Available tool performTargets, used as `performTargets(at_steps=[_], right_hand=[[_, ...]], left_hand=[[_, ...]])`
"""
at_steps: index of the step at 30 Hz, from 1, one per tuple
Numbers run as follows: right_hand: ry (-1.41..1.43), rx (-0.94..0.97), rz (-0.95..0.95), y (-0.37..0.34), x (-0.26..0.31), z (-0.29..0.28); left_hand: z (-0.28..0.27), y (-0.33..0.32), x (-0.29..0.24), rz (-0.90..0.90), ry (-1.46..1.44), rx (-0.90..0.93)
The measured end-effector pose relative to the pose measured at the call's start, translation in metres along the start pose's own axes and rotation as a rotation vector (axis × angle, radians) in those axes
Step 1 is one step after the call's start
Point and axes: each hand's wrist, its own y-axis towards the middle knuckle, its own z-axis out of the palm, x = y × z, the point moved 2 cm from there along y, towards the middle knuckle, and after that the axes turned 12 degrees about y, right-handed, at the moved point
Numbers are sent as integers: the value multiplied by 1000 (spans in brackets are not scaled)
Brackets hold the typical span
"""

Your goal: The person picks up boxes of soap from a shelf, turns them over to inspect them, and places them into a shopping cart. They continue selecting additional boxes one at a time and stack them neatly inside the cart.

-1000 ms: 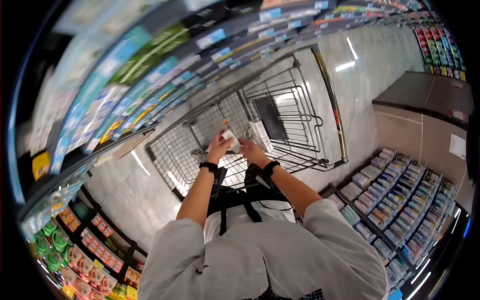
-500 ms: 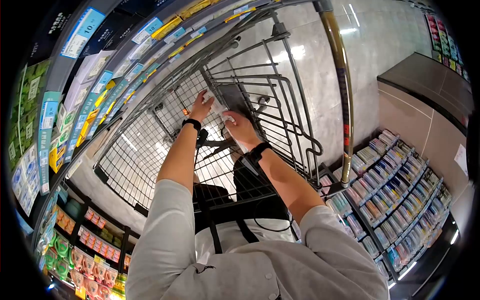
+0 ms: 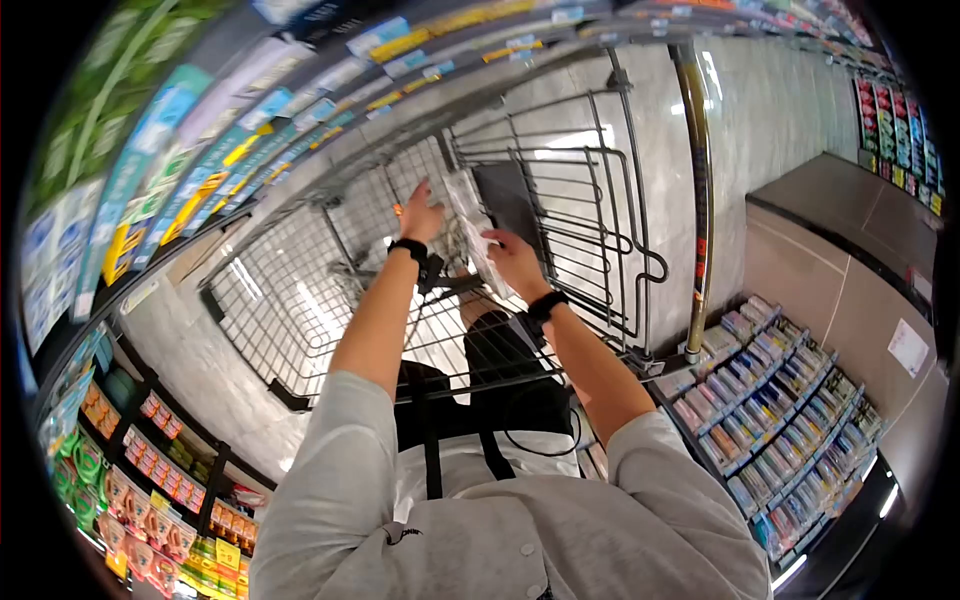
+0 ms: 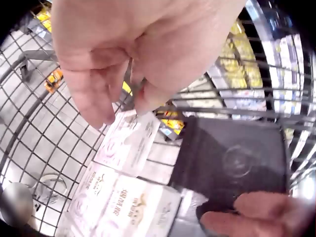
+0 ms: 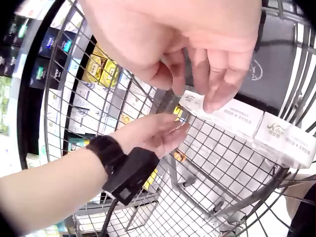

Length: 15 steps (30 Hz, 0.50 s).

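I seem to be lining up white cardboard boxes against the black plastic panel inside the grey wire cart — left hand, right hand loosely bent, empty; next probably calls for easing clear.

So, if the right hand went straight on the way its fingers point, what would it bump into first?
Probably the white box: in the right wrist view the right hand points down at it. Depth is unclear, so it may be touching already.
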Motion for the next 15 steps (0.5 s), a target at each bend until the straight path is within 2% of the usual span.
performTargets(at_steps=[3, 4, 6, 7, 10, 11, 13, 14, 15], right_hand=[[36, 34, -53, -12, 21, 16], [8, 33, -90, -20, 40, 26], [87, 108, -39, -37, 77, 52], [127, 169, -3, -46, 102, 67], [235, 277, -129, -62, 166, 123], [231, 282, -160, -70, 197, 141], [253, 352, -314, -85, 261, 172], [312, 386, -419, -85, 284, 187], [302, 392, -434, -88, 311, 202]], left_hand=[[-96, -75, -57, -131, -181, 9], [-105, -79, -35, 75, -217, -218], [-169, -121, -35, 210, -325, -382], [-213, -153, -48, 169, -211, -444], [-321, -227, -61, 370, -289, -687], [-353, -251, -74, 336, -289, -690], [-417, -302, -126, 601, -96, -845], [-440, -311, -135, 608, -105, -865], [-462, -318, -143, 719, 90, -1024]])
